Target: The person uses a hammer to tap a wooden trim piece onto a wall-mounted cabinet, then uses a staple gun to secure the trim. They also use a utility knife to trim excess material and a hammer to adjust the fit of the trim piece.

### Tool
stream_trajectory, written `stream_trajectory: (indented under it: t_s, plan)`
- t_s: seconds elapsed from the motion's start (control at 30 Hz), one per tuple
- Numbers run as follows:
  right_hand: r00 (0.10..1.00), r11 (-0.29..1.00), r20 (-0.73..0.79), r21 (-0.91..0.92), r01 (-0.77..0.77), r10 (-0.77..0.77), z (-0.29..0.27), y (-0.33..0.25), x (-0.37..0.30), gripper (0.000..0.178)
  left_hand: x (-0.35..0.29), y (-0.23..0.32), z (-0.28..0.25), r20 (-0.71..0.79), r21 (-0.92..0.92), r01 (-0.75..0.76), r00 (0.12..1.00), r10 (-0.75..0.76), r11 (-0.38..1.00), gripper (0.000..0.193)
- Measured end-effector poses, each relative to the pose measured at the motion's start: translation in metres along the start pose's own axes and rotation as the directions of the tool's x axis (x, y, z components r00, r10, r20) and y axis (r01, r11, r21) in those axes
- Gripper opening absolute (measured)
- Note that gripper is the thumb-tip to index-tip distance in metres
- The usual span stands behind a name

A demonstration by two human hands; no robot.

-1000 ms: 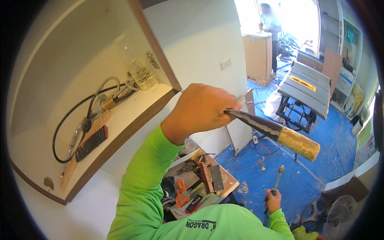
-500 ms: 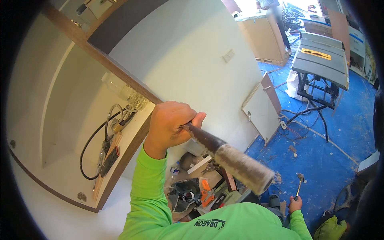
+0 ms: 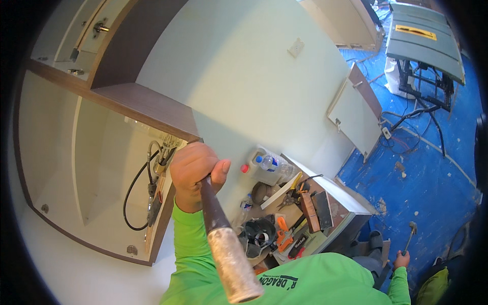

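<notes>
My left hand point(image 3: 195, 165) is closed round a thick tool point(image 3: 233, 262) with a dark tapering shaft and a worn, pale cylindrical butt. The butt points toward the lower edge of the view; its other end is hidden in or behind my fist, so I cannot tell its exact kind. The fist is by the corner of a brown-edged cabinet point(image 3: 152, 129). Low on the right, my right hand point(image 3: 401, 261) grips a hammer point(image 3: 409, 238) by its handle, head up, over the blue floor sheet.
A cluttered surface point(image 3: 351, 216) below bears pliers point(image 3: 290, 197), an orange-handled tool point(image 3: 283, 233), wooden blocks point(image 3: 309, 211) and plastic bottles point(image 3: 267, 162). A loose panel point(image 3: 356, 119) leans on the wall. Beyond stands a table saw point(image 3: 424, 46), with cables on the blue sheet point(image 3: 422, 188). A hose point(image 3: 127, 203) lies in the cabinet.
The tool's butt has swung from pointing right to pointing downward. My view has shifted, bringing more of the cluttered surface into sight. The hammer stays in my right hand.
</notes>
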State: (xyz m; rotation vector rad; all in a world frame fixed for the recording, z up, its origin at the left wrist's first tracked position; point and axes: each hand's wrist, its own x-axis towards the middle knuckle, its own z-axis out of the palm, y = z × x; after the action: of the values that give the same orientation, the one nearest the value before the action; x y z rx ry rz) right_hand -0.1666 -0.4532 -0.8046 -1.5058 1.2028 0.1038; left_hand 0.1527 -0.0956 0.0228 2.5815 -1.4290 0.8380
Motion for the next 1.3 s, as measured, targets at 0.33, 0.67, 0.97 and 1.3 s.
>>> stream_trajectory:
  t_s: [0.33,0.67,0.97,1.3]
  plan:
    - [0.998,0.978,-0.010,-0.198,-0.069,0.068,-0.023,0.066,0.015,0.060,-0.011,0.002,0.007,-0.023,-0.021,0.003,1.000,-0.004,1.000,0.029]
    - [0.992,0.927,0.052,-0.363,-0.090,0.117,-0.047,0.026,-0.014,0.062,-0.011,-0.002,0.006,-0.039,-0.039,0.008,0.999,-0.010,0.999,0.030]
    - [0.987,0.845,0.075,-0.529,-0.081,0.142,-0.048,0.012,-0.023,0.061,-0.010,0.000,0.009,-0.014,-0.006,0.010,1.000,-0.010,1.000,0.038]
    - [0.973,0.888,0.160,-0.453,-0.077,0.165,-0.060,0.077,-0.005,0.066,-0.015,-0.003,0.016,-0.067,-0.035,0.033,0.997,-0.035,0.999,0.041]
